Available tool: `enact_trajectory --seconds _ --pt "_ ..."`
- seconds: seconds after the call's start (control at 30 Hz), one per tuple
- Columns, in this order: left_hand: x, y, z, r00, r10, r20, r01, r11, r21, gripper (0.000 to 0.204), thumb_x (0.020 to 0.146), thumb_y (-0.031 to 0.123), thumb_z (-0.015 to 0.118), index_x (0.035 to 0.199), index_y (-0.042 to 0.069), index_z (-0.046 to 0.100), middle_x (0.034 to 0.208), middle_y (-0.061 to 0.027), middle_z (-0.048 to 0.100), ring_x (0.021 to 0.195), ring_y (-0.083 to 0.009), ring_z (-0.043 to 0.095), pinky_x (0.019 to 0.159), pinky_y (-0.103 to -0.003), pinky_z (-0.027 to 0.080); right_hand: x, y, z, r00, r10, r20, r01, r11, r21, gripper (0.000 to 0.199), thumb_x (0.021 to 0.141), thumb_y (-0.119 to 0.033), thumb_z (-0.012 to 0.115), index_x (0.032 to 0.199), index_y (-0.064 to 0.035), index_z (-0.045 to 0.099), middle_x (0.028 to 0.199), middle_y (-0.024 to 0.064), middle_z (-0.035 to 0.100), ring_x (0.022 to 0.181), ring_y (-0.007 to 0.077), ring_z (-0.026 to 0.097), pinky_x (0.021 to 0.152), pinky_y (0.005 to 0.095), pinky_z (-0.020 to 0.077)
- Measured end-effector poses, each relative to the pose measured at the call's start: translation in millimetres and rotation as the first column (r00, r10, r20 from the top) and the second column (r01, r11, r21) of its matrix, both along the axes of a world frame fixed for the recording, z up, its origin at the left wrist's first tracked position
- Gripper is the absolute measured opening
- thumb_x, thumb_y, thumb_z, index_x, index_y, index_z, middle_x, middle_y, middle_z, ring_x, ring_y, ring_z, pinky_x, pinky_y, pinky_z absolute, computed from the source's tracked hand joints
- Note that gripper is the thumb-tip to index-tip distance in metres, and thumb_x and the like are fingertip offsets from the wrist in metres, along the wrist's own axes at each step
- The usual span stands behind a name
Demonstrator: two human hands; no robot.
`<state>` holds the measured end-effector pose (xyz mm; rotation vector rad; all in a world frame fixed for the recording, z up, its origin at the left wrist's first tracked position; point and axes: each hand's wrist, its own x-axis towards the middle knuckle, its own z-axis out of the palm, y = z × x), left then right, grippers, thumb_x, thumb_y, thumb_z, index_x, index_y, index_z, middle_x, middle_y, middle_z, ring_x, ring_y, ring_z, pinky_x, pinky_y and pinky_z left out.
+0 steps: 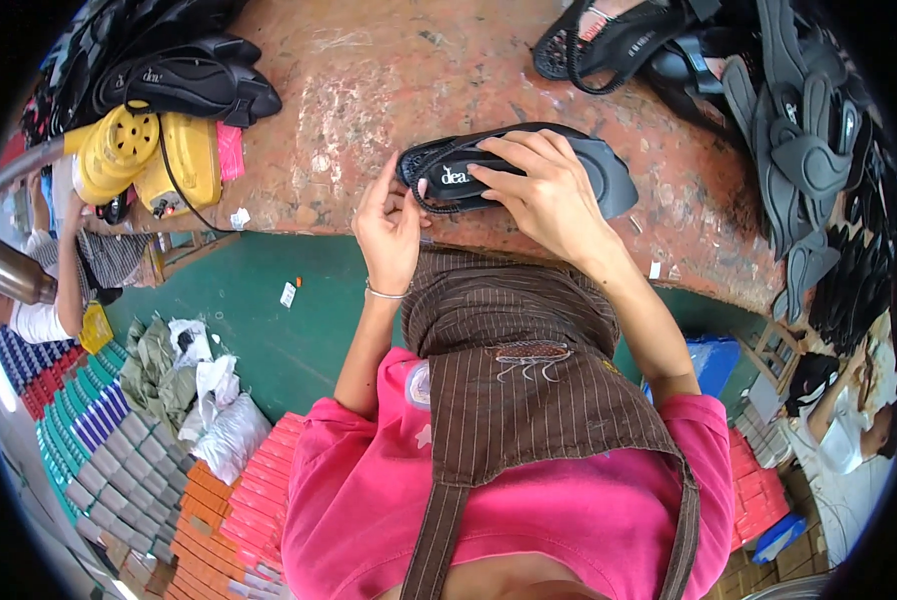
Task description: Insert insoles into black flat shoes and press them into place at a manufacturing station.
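A black sandal (610,178) lies sideways on the worn table, near its front edge. Its dark insole carries a small pale print, and a braided strap loops at the heel end. My left hand (389,225) closes on that heel end, fingertips at the strap and rim. Across the middle of the sandal lies my right hand (549,190), its fingers bent over the insole and upper, holding the shoe. My right palm hides part of the upper.
A yellow device (181,165) with a cord stands left on the table (329,120), near stacked black sandals (189,88). Grey sole parts (809,150) pile up at right. Behind me are stacked red boxes (269,480) and white bags (231,430). Other people work at both sides.
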<state>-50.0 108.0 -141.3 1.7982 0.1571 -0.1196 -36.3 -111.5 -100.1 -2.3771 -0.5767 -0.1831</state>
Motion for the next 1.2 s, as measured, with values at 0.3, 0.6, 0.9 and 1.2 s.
enact_trajectory --seconds 0.3,0.6,0.9,1.2 --pt "11 -6 1 0.996 0.076 0.045 -0.075 0.997 -0.021 0.040 0.083 -0.003 0.075 0.121 -0.005 0.063 0.086 -0.0028 0.054 0.063 -0.0089 0.064 0.051 -0.022 0.053 13 20 -12 0.998 -0.013 -0.066 0.017 0.998 0.064 0.030 0.071 -0.006 0.074 0.101 -0.0013 0.074 0.109 0.0134 0.067 0.102 0.0301 0.063 0.093 0.0417 0.0498" --pt "26 -12 -8 0.987 0.146 0.068 -0.153 0.981 0.120 0.025 0.082 0.005 0.080 0.102 -0.005 0.069 0.068 -0.0009 0.057 0.051 -0.0038 0.049 0.046 -0.022 0.041 14 25 -15 0.995 0.046 -0.089 -0.051 0.997 -0.062 0.031 0.074 -0.005 0.067 0.104 0.0018 0.071 0.109 0.0130 0.065 0.103 0.0297 0.062 0.093 0.0400 0.0503" --pt "38 -14 0 0.975 0.187 -0.121 -0.194 0.980 -0.051 0.007 0.088 0.001 0.072 0.090 -0.005 0.070 0.066 -0.0015 0.069 0.053 -0.0002 0.052 0.047 -0.018 0.038 34 19 -23 0.854 0.460 -0.245 -0.485 0.873 -0.051 0.045 0.075 -0.008 0.062 0.120 -0.0052 0.066 0.127 0.0110 0.062 0.124 0.0299 0.055 0.105 0.0390 0.0464" --pt "39 -8 -8 0.991 0.129 -0.040 -0.117 0.969 0.217 0.015 0.087 0.009 0.074 0.082 -0.003 0.067 0.053 -0.0029 0.053 0.049 -0.0042 0.042 0.044 -0.025 0.033 5 17 -9 0.972 0.033 -0.233 -0.110 0.939 -0.326 0.044 0.074 -0.003 0.059 0.116 -0.0064 0.071 0.132 0.0129 0.063 0.132 0.0261 0.052 0.118 0.0456 0.0305"
